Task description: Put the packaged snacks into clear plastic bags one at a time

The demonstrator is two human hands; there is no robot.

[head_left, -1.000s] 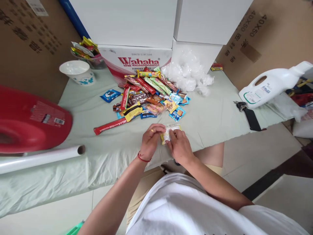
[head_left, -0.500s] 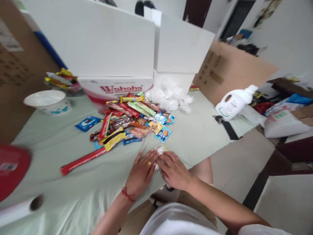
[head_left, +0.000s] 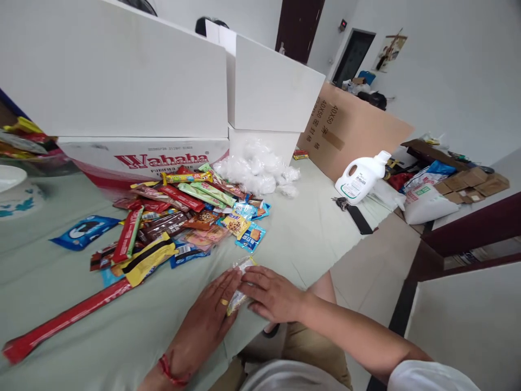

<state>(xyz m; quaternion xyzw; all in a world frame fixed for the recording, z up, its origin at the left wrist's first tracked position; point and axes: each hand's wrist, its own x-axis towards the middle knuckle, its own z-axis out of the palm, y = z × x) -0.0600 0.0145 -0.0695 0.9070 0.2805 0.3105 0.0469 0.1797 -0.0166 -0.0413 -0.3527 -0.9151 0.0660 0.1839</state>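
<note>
A small clear-and-white packet with yellow edges lies flat on the green tablecloth near the front edge. My left hand, with a ring and a red string bracelet, rests palm down on its left side, fingers stretched out. From the right, my right hand lays its extended fingers over the other side. The hands nearly meet and cover part of the packet. Just beyond them is a heap of wrapped snacks. At its near right corner sits a blue biscuit packet.
Behind the heap stands a white Wahaha carton with raised flaps. Crumpled clear plastic lies beside it. On the right are a white jug, keys and a black phone-like slab. A long red stick packet lies left.
The view has shifted right and closer, so the bowl is partly cut off at the left. Both hands stay on the small packet, and more of it shows between them.
</note>
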